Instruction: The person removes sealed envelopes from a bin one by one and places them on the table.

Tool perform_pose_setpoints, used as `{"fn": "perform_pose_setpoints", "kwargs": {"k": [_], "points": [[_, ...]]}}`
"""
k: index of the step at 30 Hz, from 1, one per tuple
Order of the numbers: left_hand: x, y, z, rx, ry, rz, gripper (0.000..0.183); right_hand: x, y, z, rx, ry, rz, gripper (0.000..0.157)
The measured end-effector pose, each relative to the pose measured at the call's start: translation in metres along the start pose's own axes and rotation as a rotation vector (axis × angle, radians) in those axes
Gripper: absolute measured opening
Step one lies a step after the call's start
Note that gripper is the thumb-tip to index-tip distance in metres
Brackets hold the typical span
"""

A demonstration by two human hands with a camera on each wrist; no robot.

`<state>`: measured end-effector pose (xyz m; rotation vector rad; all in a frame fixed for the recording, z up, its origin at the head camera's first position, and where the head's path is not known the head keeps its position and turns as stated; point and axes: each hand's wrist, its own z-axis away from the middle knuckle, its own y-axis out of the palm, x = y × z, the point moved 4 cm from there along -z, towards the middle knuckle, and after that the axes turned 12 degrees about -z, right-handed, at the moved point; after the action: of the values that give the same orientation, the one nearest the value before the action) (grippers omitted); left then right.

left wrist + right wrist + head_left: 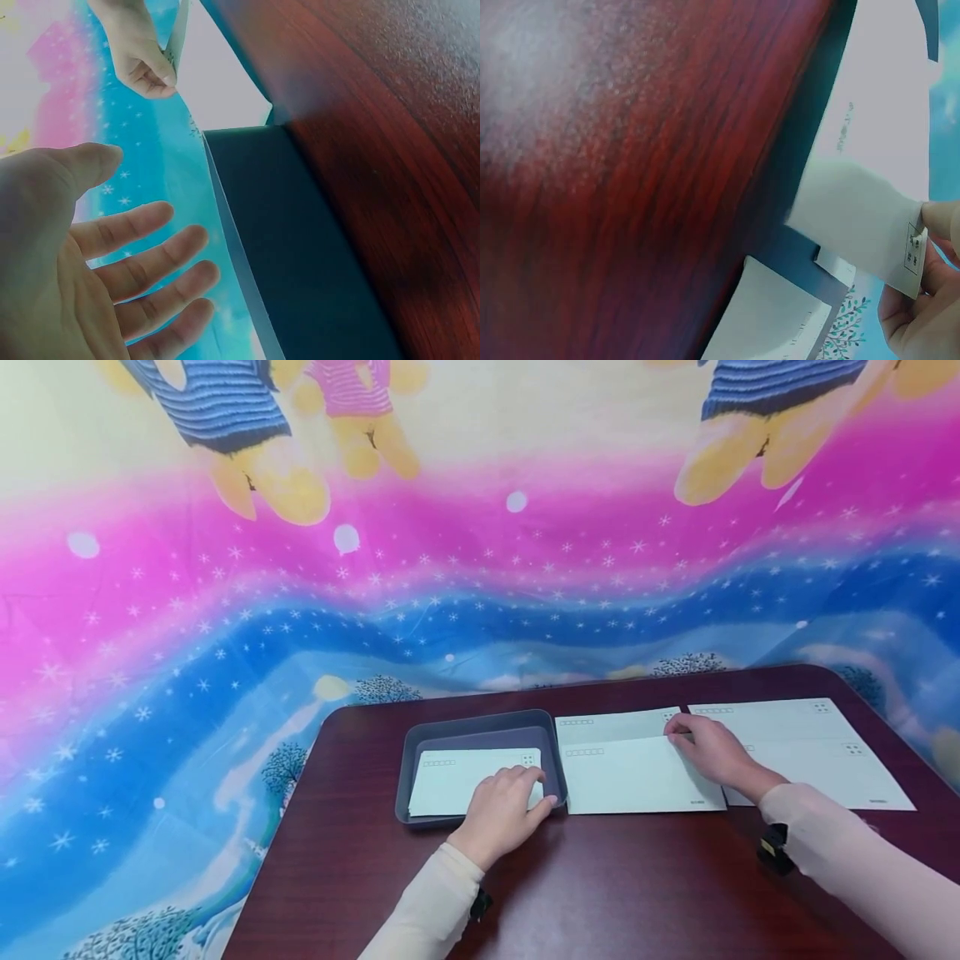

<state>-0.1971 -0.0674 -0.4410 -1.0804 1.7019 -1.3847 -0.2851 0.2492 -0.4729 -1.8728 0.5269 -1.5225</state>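
Observation:
My right hand [712,750] pinches the upper right corner of a pale envelope [630,777] between thumb and fingers. In the right wrist view this envelope [862,157] spreads away from the fingertips, with its printed stamp box at the pinched corner. Behind it, another envelope [611,727] shows only its upper strip. My left hand [498,810] is over the right front part of a grey tray [480,723], fingers loosely bent and apart, with nothing in them. It partly hides the envelopes [442,785] stacked in the tray. The left wrist view shows its palm and spread fingers [161,266].
To the right, two more envelopes [832,777] overlap, the front one partly behind my right wrist. All stand on a dark red-brown wooden table [600,885]. A printed cloth [480,527] with bears and snowflakes hangs behind the table's back edge.

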Motion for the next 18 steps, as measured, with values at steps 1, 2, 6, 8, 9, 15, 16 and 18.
{"fn": "perform_pose_setpoints", "kwargs": {"k": [1, 2, 6, 8, 9, 15, 16, 18], "points": [[0.001, 0.001, -0.001, 0.004, -0.004, 0.003, 0.032, 0.000, 0.001, -0.001, 0.001, 0.002, 0.000, 0.015], [0.001, 0.002, -0.002, 0.012, -0.007, 0.007, 0.032, -0.001, 0.001, -0.001, 0.001, 0.004, -0.001, 0.015], [0.003, 0.006, -0.005, 0.025, -0.015, 0.010, 0.032, -0.003, 0.003, -0.003, -0.002, 0.009, -0.006, 0.015], [0.004, 0.007, -0.006, 0.028, -0.018, 0.008, 0.031, -0.005, 0.005, -0.004, -0.004, 0.010, -0.010, 0.014], [0.004, 0.008, -0.007, 0.027, -0.018, 0.006, 0.031, -0.005, 0.005, -0.004, -0.004, 0.012, -0.011, 0.014], [0.006, 0.012, -0.009, 0.039, -0.023, 0.010, 0.031, -0.008, 0.008, -0.008, -0.001, 0.028, -0.003, 0.013], [0.007, 0.012, -0.010, 0.042, -0.026, 0.010, 0.031, -0.009, 0.008, -0.008, -0.001, 0.029, -0.001, 0.013], [0.007, 0.013, -0.010, 0.048, -0.031, 0.008, 0.031, -0.010, 0.009, -0.009, -0.001, 0.029, 0.003, 0.014]]}}
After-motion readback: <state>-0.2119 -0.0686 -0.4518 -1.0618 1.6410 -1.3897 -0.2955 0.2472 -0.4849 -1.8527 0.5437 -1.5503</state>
